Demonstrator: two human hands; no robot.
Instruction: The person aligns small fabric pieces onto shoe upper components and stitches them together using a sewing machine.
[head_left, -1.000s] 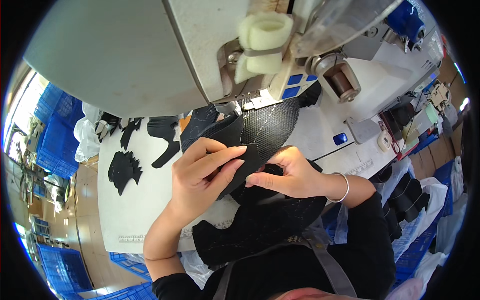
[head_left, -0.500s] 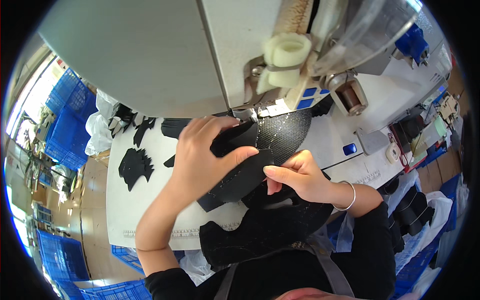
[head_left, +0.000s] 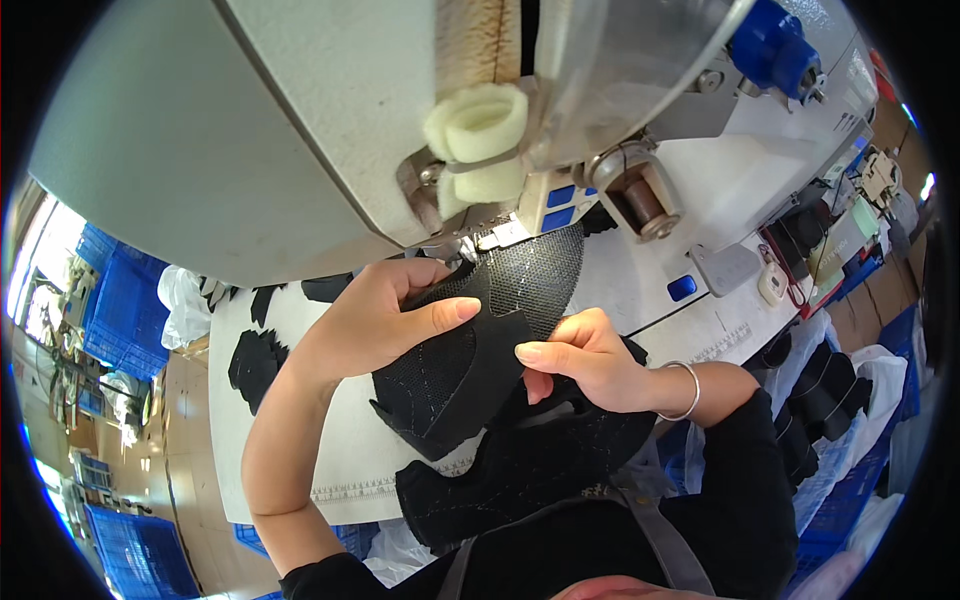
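Observation:
A black fabric piece [head_left: 490,372] with a mesh panel [head_left: 535,275] lies at the sewing machine's presser foot [head_left: 470,247]. Pale dotted lines cross its mesh parts. My left hand [head_left: 375,325] is closed on the piece just left of the foot, thumb on top and fingers curled near the needle area; some fingertips are hidden. At the piece's right edge, my right hand [head_left: 595,365] pinches the fabric between thumb and fingers. Another black fabric piece [head_left: 530,460] lies nearer to me, over the table's front edge.
The grey machine head [head_left: 180,150] overhangs the white table [head_left: 300,440]. Black cut pieces [head_left: 257,370] lie at left. A thread bobbin [head_left: 645,205] sits right of the needle area. Blue crates [head_left: 125,315] stand at far left; bundled black pieces [head_left: 820,400] are at right.
The view has shifted, moving the machine leftward in it. The fabric's near-left part has swung toward me and shows more of its dotted lines. Both hands stay on the piece.

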